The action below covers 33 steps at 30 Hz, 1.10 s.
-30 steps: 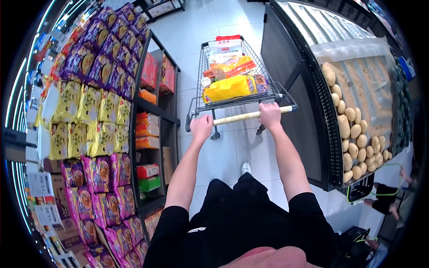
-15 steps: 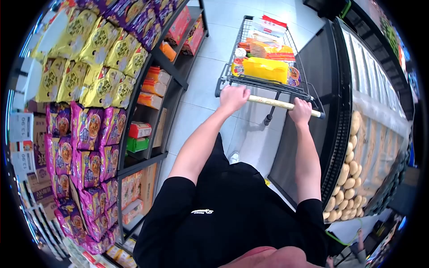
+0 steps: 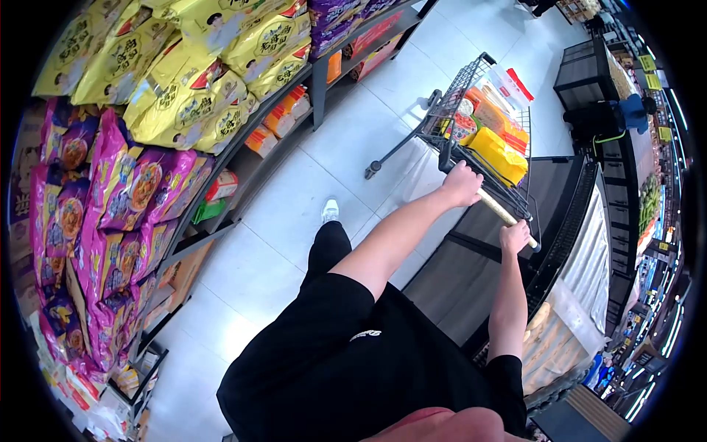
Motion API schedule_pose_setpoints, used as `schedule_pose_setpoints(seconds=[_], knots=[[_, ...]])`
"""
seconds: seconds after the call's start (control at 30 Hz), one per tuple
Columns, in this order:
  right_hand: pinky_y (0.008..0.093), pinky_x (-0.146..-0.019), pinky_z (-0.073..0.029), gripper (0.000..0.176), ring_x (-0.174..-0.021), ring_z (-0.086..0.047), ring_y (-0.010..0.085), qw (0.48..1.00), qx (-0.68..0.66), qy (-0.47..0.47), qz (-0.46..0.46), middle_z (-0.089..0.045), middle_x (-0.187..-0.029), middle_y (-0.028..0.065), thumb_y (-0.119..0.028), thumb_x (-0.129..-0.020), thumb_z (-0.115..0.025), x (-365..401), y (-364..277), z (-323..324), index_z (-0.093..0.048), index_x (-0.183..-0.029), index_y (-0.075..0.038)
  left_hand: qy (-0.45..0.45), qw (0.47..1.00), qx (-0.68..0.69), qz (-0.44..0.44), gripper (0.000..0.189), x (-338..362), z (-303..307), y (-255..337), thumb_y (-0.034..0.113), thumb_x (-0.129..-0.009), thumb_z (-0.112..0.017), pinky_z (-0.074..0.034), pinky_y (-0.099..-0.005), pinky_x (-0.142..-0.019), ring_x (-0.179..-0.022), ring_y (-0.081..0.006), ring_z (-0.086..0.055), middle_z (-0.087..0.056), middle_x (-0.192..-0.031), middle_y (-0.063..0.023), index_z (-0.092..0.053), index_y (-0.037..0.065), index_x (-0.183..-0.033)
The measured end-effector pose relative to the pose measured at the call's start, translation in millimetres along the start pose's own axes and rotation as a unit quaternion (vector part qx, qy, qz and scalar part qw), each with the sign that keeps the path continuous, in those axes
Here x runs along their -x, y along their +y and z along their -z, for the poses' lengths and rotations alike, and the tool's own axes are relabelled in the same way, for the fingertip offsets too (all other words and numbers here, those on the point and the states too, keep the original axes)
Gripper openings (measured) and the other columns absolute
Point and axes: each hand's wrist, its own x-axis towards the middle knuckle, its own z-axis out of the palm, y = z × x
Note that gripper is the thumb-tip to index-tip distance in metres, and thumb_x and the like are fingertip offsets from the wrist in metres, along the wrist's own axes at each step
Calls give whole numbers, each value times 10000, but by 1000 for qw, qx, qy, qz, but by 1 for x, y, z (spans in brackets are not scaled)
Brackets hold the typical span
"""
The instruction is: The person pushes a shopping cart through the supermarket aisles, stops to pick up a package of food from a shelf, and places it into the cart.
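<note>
My left hand (image 3: 462, 184) is wrapped round the left end of the pale handlebar (image 3: 498, 209) of a shopping cart. Near the bar's other end, my right hand (image 3: 515, 236) grips it too. The dark wire cart (image 3: 469, 76) stands ahead of me, angled to the right. Inside its basket lies a bright yellow package (image 3: 498, 156) closest to the handle. Behind that are an orange and yellow bag (image 3: 508, 132) and a white bag with a red top (image 3: 513, 87). A round colourful container (image 3: 462, 130) sits at the basket's left side.
Shelves on my left hold yellow packs (image 3: 195, 103) and purple instant-noodle packs (image 3: 140, 184). A black produce stand (image 3: 582, 202) runs close along the cart's right side. Farther off at the right is a person in blue (image 3: 633, 114). Pale floor tiles (image 3: 294, 158) lie between shelves and cart.
My view has turned, and the cart now sits farther right and at a slant. Both hands have kept their hold on the handlebar. The yellow packs appear nearer.
</note>
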Motion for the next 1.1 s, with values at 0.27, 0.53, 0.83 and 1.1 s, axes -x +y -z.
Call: schedule_pose_setpoints(seconds=[0.27, 0.53, 0.83, 1.1], knots=[[505, -1151, -279, 602, -1425, -269, 346, 995, -50, -83, -33, -404, -1407, 180, -206, -773, -668, -59, -36, 2, -422, -1293, -28, 0, 1000, 3, -10, 393, -56, 19, -41, 439, -807, -690, -429, -429, -924, -896, -261, -683, -716, -873, -93, -665, 74, -951], [546, -1164, -226, 683, -1456, -225, 326, 994, -45, -85, -47, -374, -1450, 156, -216, -765, -697, -107, -57, 2, -382, -1349, -55, -29, 1000, -7, 6, 410, -100, 32, -66, 480, -836, -613, -417, -393, -885, -837, -243, -688, -717, -829, -76, -677, 95, -961], [570, -1131, -251, 662, -1405, -298, 342, 997, -60, -30, 24, -436, -1367, 159, -221, -749, -726, -183, -60, -9, -412, -1302, -39, -17, 999, 0, 38, 487, -165, 35, -86, 542, -860, -585, -423, -424, -945, -859, -269, -686, -710, -832, -115, -682, 80, -977], [660, -1140, -136, 738, -1451, -228, 349, 988, -127, -56, 66, -388, -1444, 178, -303, -720, -715, -279, -68, -6, -420, -1351, -61, 23, 996, -33, 84, 462, -245, 34, -102, 540, -865, -560, -451, -421, -886, -845, -293, -686, -716, -817, -126, -680, 94, -891]])
